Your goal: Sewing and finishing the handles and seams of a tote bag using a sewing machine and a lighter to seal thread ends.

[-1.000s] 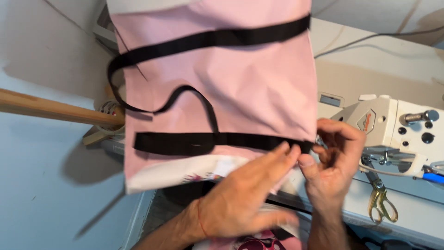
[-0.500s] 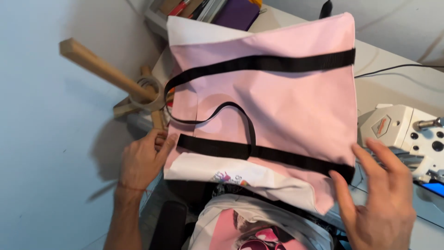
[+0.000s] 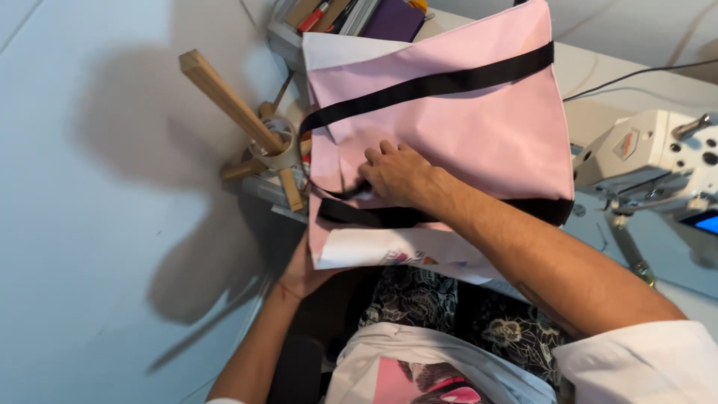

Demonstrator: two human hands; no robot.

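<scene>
So the hands have swapped roles since half a second ago — back then the right hand (image 3: 396, 173) was hovering open off by the sewing machine (image 3: 647, 161), and now it's reached across and sits flat on the pink bag (image 3: 449, 127), fingers spread a little and pressing down right where the loose black strap (image 3: 351, 191) loops. It's not pinching anything as far as I can see, just pinning the strap and fabric. The left hand (image 3: 303, 273) has dropped from the bag's left edge to underneath the lower left corner; only the heel of it shows, so I can't tell what the fingers are doing. Looks to me like the bag is being steadied and smoothed rather than moved.

The bag lies spread across the table edge, over the person's lap. The fabric is a matte, slightly stiff pink sheet with soft creases, crossed by two flat black webbing bands — the upper band (image 3: 441, 82) runs taut on a slant. A white printed panel (image 3: 389, 251) peeks out below. Left of it stands a wooden stand (image 3: 239, 120) made of square sticks.
</scene>
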